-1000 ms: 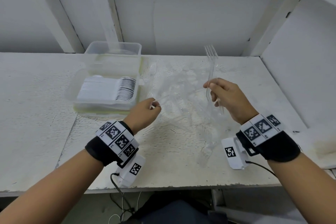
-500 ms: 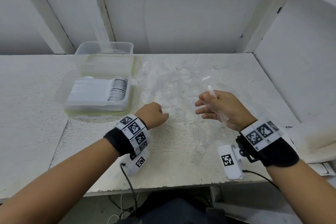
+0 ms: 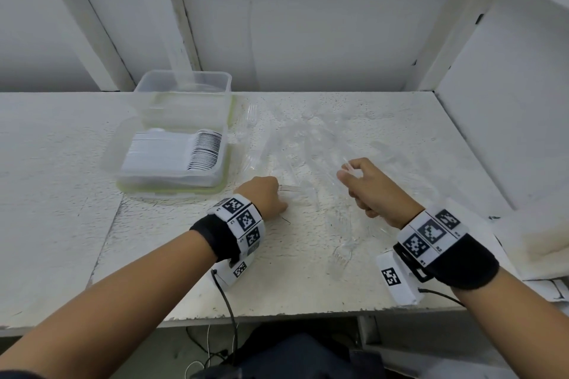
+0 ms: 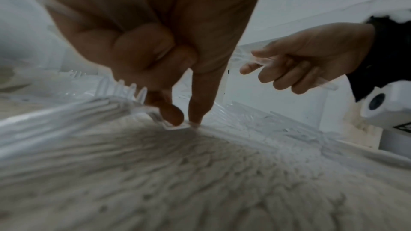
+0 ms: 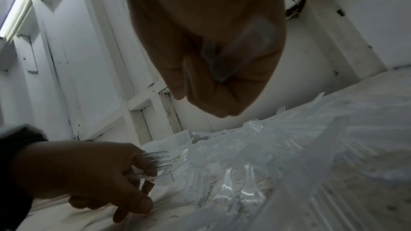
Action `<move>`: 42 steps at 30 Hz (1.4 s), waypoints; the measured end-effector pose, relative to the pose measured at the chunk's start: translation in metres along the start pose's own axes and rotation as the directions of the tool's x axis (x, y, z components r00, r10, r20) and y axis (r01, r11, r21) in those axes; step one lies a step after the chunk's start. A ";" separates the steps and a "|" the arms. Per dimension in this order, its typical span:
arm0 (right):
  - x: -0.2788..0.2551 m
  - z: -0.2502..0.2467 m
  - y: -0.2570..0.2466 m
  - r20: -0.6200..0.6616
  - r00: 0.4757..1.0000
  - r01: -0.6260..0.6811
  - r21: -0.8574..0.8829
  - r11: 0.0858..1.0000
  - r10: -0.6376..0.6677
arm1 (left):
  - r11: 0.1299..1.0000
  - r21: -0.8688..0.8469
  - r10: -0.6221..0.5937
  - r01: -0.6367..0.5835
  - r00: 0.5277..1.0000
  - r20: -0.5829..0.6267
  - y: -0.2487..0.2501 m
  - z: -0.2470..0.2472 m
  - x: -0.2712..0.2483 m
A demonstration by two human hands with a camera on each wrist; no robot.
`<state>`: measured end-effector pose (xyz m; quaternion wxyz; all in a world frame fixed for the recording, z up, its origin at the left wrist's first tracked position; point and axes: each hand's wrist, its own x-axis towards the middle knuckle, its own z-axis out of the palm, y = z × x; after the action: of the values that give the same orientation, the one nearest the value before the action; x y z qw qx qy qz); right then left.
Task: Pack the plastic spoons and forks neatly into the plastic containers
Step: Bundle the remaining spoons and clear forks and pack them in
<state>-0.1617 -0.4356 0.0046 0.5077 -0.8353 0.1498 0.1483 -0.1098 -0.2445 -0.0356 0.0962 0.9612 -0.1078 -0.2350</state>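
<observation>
Your left hand (image 3: 267,199) grips a few clear forks (image 3: 289,188); your right hand (image 3: 374,191) clamps several more, count unclear. Loose forks (image 3: 308,148) lie between them. Two containers (image 3: 172,160) sit beyond your left.

Clear, colourless plastic forks (image 3: 311,157) lie on a white, speckled worktop (image 3: 308,280). A translucent container (image 3: 172,169) with a pale yellow-green base rim holds white spoons (image 3: 172,151) edged in dark stripes. Black wristbands (image 3: 455,258) carry black-and-white square-patterned markers.
</observation>
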 end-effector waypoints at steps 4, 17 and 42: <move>0.008 0.005 -0.011 -0.002 0.994 0.109 -0.226 0.968 -0.113 | 1.000 -0.001 0.029 -0.029 0.999 -0.036 -0.001 0.002 -0.009; 0.044 0.027 -0.038 0.105 0.969 0.248 -0.455 0.855 -0.226 | 0.993 0.105 0.061 -0.057 0.998 -0.029 -0.006 0.004 -0.031; 0.030 0.120 -0.026 0.456 0.843 0.528 -0.806 0.269 -0.286 | 0.529 -0.828 -0.181 0.186 0.978 0.104 -0.110 -0.020 -0.078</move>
<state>-0.1355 -0.3197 -0.0396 -0.0012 -0.9589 -0.2343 0.1602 -0.1499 -0.1167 -0.0105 0.5144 0.8056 0.1177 -0.2692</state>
